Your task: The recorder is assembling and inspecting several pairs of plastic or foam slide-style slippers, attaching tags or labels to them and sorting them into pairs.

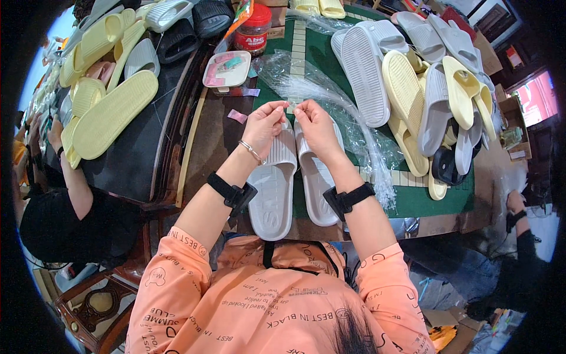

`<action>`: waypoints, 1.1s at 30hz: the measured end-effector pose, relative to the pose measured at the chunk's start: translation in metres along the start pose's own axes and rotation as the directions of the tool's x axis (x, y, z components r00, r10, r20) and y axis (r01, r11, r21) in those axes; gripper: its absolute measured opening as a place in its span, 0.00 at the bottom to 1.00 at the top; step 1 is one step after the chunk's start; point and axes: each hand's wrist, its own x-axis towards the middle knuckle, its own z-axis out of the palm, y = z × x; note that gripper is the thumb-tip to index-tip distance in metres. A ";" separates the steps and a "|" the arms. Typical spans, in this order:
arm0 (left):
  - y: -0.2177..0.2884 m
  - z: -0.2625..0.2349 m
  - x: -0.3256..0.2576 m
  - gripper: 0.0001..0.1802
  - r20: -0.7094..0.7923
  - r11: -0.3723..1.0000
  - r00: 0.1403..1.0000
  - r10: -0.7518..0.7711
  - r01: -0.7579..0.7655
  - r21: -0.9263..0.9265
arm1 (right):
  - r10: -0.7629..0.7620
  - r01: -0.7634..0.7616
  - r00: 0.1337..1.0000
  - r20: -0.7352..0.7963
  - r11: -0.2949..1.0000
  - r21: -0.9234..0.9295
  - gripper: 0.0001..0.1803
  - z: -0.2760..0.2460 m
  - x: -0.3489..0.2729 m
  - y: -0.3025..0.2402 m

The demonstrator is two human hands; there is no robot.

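Near the wearer's two hands (pixel 263 127) are two grey slippers (pixel 272 197) beneath, one red-lidded jar (pixel 253 29), one white dish (pixel 239 75).

Slipper pair (pixel 278 186) between left slipper pile (pixel 115 115) and right slipper pile (pixel 404 85)

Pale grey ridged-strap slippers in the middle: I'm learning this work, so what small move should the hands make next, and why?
Perhaps lower the bare left hand and bare right hand toward the pale grey ridged-strap slippers: both hands are close together near the toe ends, fingertips pinched, though anything between them is too small to identify.
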 end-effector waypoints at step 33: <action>-0.012 0.015 0.007 0.10 -0.220 0.943 0.972 0.081 -0.003 0.333 | 0.162 -0.142 0.985 -0.065 0.962 0.235 0.09 0.004 -0.002 0.012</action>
